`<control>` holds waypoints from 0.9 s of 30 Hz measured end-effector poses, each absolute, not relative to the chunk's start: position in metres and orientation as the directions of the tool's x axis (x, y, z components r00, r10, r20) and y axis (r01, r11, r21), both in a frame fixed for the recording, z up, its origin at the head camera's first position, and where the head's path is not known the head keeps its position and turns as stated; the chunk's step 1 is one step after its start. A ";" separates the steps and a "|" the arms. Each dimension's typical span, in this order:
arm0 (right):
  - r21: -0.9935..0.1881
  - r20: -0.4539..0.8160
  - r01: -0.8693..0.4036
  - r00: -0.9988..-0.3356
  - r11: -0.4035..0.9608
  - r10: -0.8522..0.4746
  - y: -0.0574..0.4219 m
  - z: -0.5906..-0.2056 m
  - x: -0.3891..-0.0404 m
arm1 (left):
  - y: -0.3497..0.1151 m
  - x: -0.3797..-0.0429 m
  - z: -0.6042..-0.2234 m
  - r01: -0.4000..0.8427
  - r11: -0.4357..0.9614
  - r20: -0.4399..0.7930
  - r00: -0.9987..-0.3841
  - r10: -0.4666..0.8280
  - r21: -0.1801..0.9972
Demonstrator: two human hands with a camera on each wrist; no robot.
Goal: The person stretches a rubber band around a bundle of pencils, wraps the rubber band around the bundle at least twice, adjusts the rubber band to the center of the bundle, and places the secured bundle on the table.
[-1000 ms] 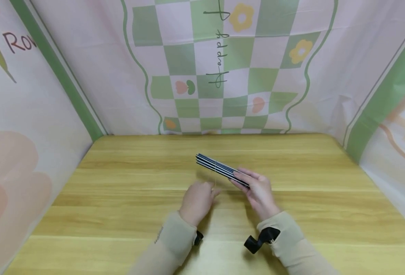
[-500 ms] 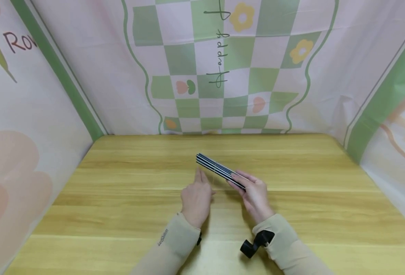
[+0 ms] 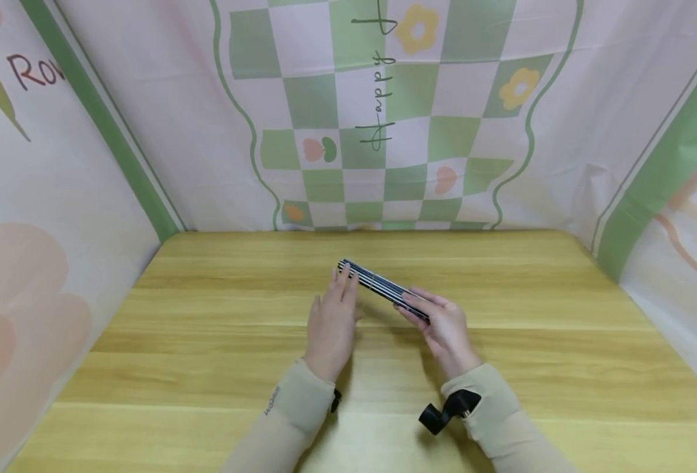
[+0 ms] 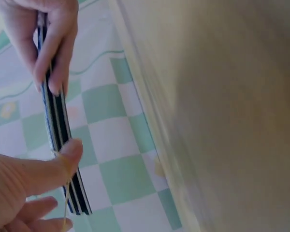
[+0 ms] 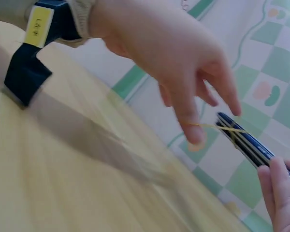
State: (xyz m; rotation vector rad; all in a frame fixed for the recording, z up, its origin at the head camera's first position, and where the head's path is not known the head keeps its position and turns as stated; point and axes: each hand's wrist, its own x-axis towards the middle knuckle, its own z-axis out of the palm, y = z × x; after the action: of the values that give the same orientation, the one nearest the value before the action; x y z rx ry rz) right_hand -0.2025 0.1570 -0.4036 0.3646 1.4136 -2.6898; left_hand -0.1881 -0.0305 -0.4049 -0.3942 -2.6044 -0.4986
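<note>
My right hand (image 3: 446, 326) grips one end of a bundle of slim dark-blue, black and white sticks (image 3: 382, 285), thumb on the near side, and holds it slanting over the table. What kind of sticks they are cannot be made out. A thin yellow rubber band (image 5: 222, 127) wraps the bundle and stretches out over the thumb of my left hand (image 3: 330, 326). That hand's fingers are straight and spread, their tips at the bundle's far left end. In the left wrist view, the band (image 4: 66, 200) runs down beside the sticks to a lower finger.
The wooden table (image 3: 206, 368) spreads beneath both hands. A printed cloth (image 3: 407, 131) with green checks stands along its back edge, with more cloth at the sides. A black camera mount (image 3: 443, 414) juts from the right wrist.
My left hand has gone from curled fingers drawing the band below the bundle to straightened fingers, and has reached forward to the bundle's left end. The right hand keeps its grip, barely shifting.
</note>
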 end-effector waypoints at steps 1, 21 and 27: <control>-0.806 -0.243 0.191 -0.970 -0.560 0.019 0.159 -0.403 -0.203 | -0.032 -0.189 -0.404 0.360 0.887 0.486 -0.853 0.188 0.288; -0.922 -0.224 0.281 -0.948 -0.266 -0.225 0.205 -0.401 -0.216 | -0.040 -0.194 -0.406 0.429 0.858 0.557 -0.802 0.218 0.281; -0.926 -0.242 0.303 -0.935 -0.227 -0.260 0.215 -0.401 -0.216 | -0.042 -0.195 -0.407 0.461 0.792 0.519 -0.827 0.218 0.401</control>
State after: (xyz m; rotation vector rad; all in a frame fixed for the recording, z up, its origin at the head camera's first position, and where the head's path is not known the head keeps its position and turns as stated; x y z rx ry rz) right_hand -0.2161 0.2145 -0.4007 0.0506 1.6815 -2.2133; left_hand -0.1952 -0.0415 -0.4067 -0.5084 -2.5273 -0.7279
